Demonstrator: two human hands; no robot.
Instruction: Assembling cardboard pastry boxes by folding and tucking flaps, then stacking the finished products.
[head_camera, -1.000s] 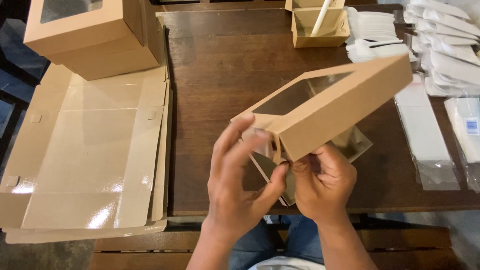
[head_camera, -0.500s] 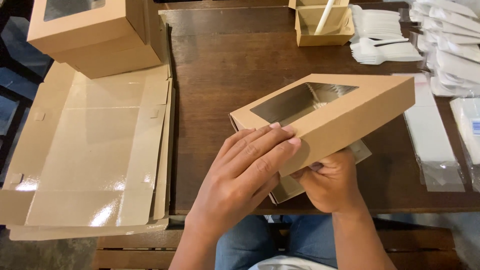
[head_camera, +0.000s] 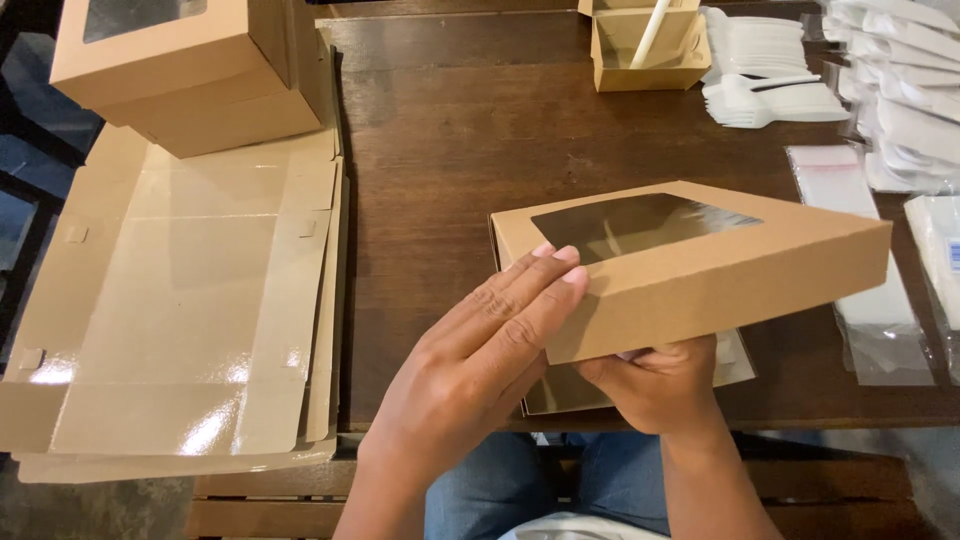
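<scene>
While both hands grip it above the wooden counter (head_camera: 450, 200), the flat kraft window box (head_camera: 700, 270) runs nine-to-three, window up; left hand (head_camera: 480, 360) flattened across its corner, right hand (head_camera: 655, 385) curled beneath.

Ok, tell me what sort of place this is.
Probably a small food-packing bench. A stack of flat cardboard sheets lies beside folded window boxes, white plastic forks and clear bags, while both hands hold a window box.
</scene>
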